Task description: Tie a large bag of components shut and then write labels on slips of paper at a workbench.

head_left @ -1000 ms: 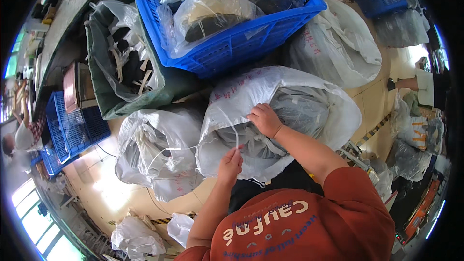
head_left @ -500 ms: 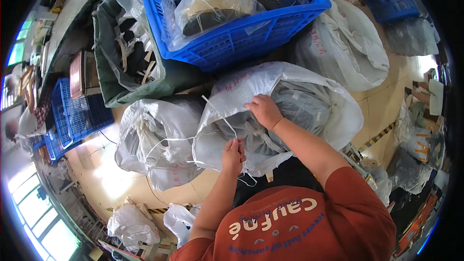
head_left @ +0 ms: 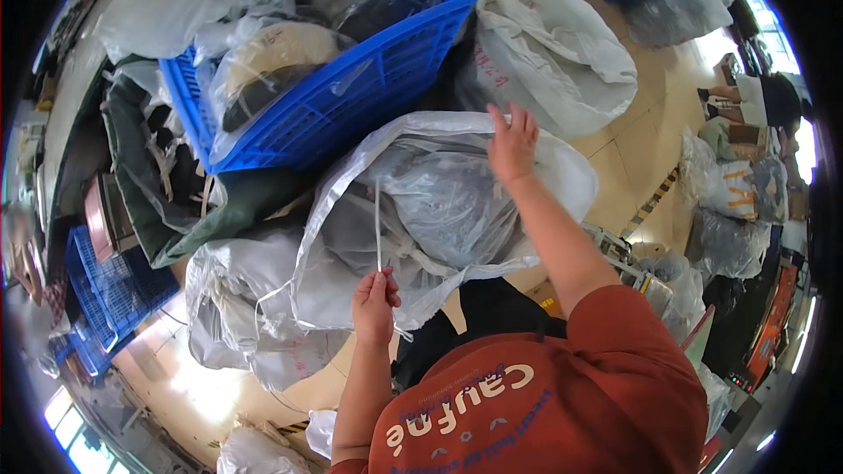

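My left hand (head_left: 376, 305) is closed, pinching a thin white strap (head_left: 378, 228) that rises upright from the fingers. It is at the near-left edge of a large white woven sack (head_left: 309, 274). Inside the sack's wide mouth lie dark goods wrapped in a clear plastic bag (head_left: 448, 202). My right hand (head_left: 514, 145) rests at the far rim of the sack, its fingers stretched out over the edge and partly apart. I see nothing held in it.
A blue plastic crate (head_left: 351, 88) full of bagged pieces stands beyond the sack. Left of it is a green fabric bin (head_left: 132, 149) with scraps. More white sacks stand left (head_left: 233, 298) and far right (head_left: 562, 53). Blue baskets (head_left: 114, 285) sit farther left.
My right hand has moved along the sack's rim to the far right side, and its fingers have straightened. The sack's mouth is spread wider. The strap in my left hand now stands more upright.
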Motion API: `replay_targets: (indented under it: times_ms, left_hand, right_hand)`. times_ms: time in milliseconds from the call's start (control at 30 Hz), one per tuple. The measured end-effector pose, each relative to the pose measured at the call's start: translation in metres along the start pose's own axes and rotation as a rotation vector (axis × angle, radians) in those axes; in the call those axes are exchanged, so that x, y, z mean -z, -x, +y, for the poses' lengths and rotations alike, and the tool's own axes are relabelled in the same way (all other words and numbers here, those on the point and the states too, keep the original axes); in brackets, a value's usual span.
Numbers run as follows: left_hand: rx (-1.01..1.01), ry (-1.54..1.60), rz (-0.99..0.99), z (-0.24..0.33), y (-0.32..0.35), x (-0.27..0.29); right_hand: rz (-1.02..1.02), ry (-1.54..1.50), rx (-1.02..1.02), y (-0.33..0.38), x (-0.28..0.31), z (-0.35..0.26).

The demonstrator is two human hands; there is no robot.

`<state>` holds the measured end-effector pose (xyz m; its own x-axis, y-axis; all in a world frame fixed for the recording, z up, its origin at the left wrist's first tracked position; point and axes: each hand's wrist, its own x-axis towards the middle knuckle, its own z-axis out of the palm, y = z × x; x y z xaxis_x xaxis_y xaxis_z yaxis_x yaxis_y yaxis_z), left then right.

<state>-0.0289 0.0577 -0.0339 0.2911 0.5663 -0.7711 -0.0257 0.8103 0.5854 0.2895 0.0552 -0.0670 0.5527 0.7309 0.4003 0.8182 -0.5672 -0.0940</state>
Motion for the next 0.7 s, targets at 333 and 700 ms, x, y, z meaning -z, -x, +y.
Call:
replay_targets:
  times_ms: [333,700]
  left_hand:
    - [-0.109,-0.379,-0.109,0.019,-0.034,-0.124]
    - [-0.066,-0.404,-0.097,-0.022,-0.08,-0.204]
  right_hand:
    - [-0.903,-0.652,-0.405,-0.043,-0.004,0.067]
    - [-1.338,-1.279,-0.735,-0.044,-0.034,0.105]
